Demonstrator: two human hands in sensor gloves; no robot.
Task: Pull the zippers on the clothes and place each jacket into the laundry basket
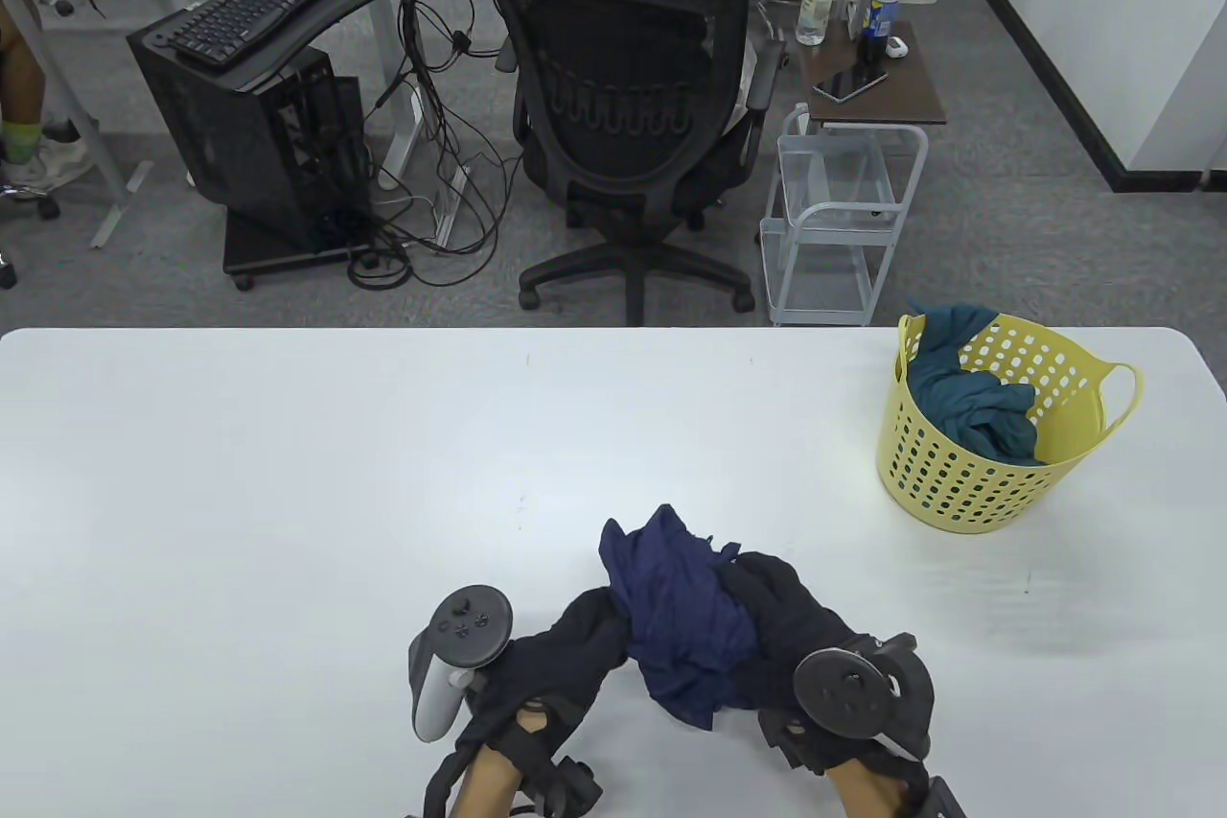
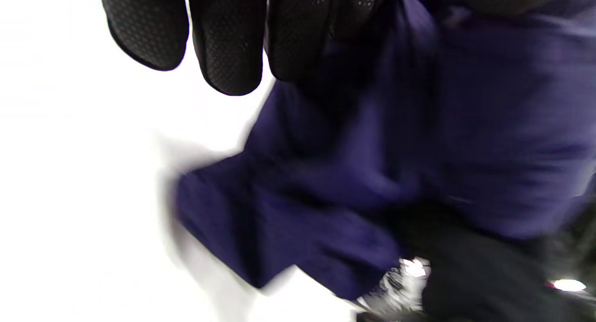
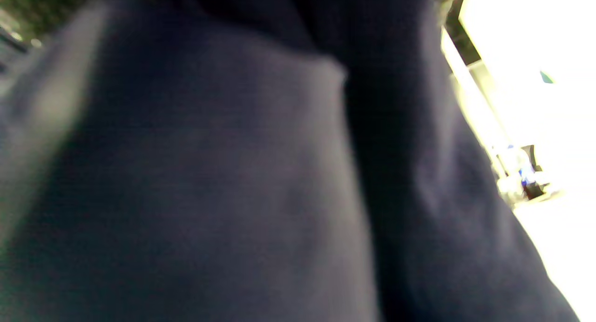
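Item: navy jacket (image 1: pixel 685 626), bunched into a loose heap between both hands, near the near edge of the white table (image 1: pixel 288 473).

Grip: the left hand (image 1: pixel 551 665) presses into the heap's left side. In the left wrist view three gloved fingertips (image 2: pixel 228 42) hang fairly straight over bare table just beside the cloth, while the remainder of the hand is buried in folds; whether it pinches fabric cannot be told. The right hand (image 1: pixel 815 636) closes over the heap's right side, fingers sunk in cloth; its wrist view is filled with blurred dark fabric, so the exact hold cannot be told.

Room: bare tabletop runs left of the grip and ahead of it to the far edge. Ahead and to the right, well apart from the heap, stands the laundry basket (image 1: pixel 968 482), close to the table's far right corner, with clear surface between it and the hands.

Appearance: dark blue, crumpled, one pointed fold standing up at the far side, a flap trailing toward the near edge. No zipper can be made out.

Materials: thin, soft, matte weave; gloves black mesh. Basket yellow plastic, round, perforated with holes, loop handle on its right; a teal garment (image 1: pixel 968 396) lies crumpled inside, draped over the far rim.
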